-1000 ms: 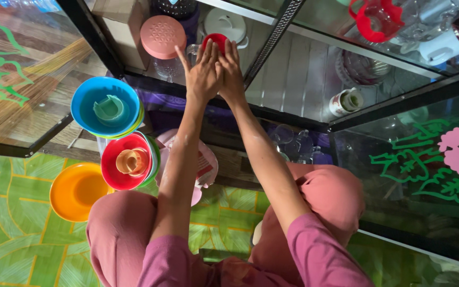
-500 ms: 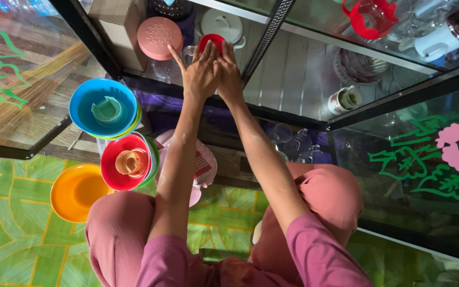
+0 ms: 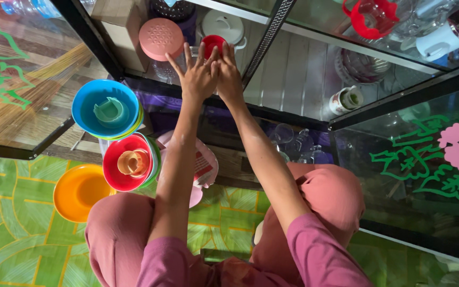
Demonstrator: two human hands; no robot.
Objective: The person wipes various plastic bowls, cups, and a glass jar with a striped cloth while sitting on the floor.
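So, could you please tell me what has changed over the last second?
The left hand has spread its fingers and lifted slightly off the red-lidded jar. The right hand stays against it. The stacked bowls on the floor have not moved.

**Glossy plastic, clear glass, dark metal**

The red lid (image 3: 213, 42) under the left hand (image 3: 198, 78) and right hand (image 3: 229, 77) looks like smooth, shiny plastic; the pink lid (image 3: 160, 38) beside it is matt plastic with a fine embossed pattern; the blue bowl (image 3: 104, 109), red bowl (image 3: 127, 162) and orange bowl (image 3: 79, 191) are glossy plastic; the cabinet frame (image 3: 272, 34) is dark painted metal with clear, reflective glass panes (image 3: 421, 159); the shelf (image 3: 298, 79) looks like pale ribbed board; the sleeves (image 3: 314, 255) are soft matt cloth; the green floor covering (image 3: 6, 234) has a smooth, slightly shiny printed surface.
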